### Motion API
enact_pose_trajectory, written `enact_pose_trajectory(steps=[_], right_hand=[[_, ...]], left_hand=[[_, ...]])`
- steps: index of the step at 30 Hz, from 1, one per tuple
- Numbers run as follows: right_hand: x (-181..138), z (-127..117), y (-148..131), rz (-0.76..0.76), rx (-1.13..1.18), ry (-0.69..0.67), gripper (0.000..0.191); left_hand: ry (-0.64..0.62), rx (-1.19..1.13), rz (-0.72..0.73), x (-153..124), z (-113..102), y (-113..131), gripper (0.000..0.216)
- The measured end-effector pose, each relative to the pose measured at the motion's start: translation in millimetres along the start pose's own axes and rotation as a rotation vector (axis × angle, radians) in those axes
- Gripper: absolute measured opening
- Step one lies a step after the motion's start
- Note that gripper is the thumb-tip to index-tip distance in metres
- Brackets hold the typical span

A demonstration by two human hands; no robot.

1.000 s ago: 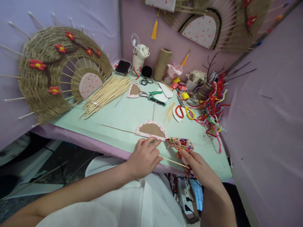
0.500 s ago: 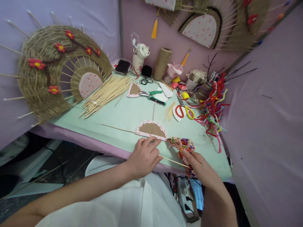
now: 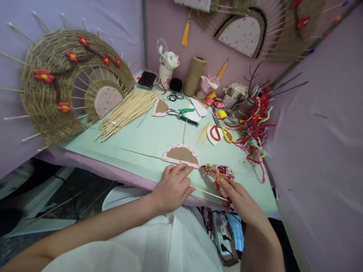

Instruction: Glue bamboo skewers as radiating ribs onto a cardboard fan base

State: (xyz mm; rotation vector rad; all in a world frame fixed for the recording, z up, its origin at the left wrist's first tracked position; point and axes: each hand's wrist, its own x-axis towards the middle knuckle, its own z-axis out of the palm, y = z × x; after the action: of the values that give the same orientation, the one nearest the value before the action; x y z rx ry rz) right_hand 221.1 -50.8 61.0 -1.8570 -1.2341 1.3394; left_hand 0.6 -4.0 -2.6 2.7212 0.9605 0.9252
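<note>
My right hand [image 3: 236, 198] is wrapped round the handle of a floral-patterned glue gun [image 3: 221, 172], its nozzle pointing left at the right corner of a cardboard half-circle [image 3: 183, 155]. That half-circle lies flat, edged with pink-dotted white fabric. Fingertips of my left hand [image 3: 172, 187] rest on its straight lower edge, while the thumb side of the same hand is closed on a thin bamboo stick [image 3: 208, 193] that slants right toward the glue gun's handle. One stick [image 3: 141, 152] extends left from the half-circle's corner and another stick [image 3: 185, 132] stands out from its top.
Behind lie green-handled pliers [image 3: 185, 116], a bundle of bamboo sticks [image 3: 127, 113] and scissors [image 3: 221, 132]. Pipe cleaners [image 3: 258, 128] crowd the right side. A twine spool [image 3: 194, 76] and a white bottle [image 3: 168, 70] stand at the back. A woven twine fan [image 3: 51, 90] leans at left.
The glue gun's nozzle has shifted slightly right, away from the half-circle's corner. My left hand stays put on the edge.
</note>
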Motion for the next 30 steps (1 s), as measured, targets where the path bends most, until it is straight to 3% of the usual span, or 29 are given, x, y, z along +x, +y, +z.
enact_pose_trajectory(steps=[22, 26, 30], right_hand=[[-1, 0, 2, 0.011, -0.048, 0.002, 0.054], [-6, -9, 2, -0.063, -0.151, 0.109, 0.054], [-1, -33, 12, -0.118, -0.433, 0.398, 0.053]], left_hand=[[0.011, 0.009, 0.009, 1, -1, 0, 0.026], [0.001, 0.010, 0.006, 1, -2, 0, 0.026], [0.017, -0.011, -0.001, 0, -2, 0, 0.025]])
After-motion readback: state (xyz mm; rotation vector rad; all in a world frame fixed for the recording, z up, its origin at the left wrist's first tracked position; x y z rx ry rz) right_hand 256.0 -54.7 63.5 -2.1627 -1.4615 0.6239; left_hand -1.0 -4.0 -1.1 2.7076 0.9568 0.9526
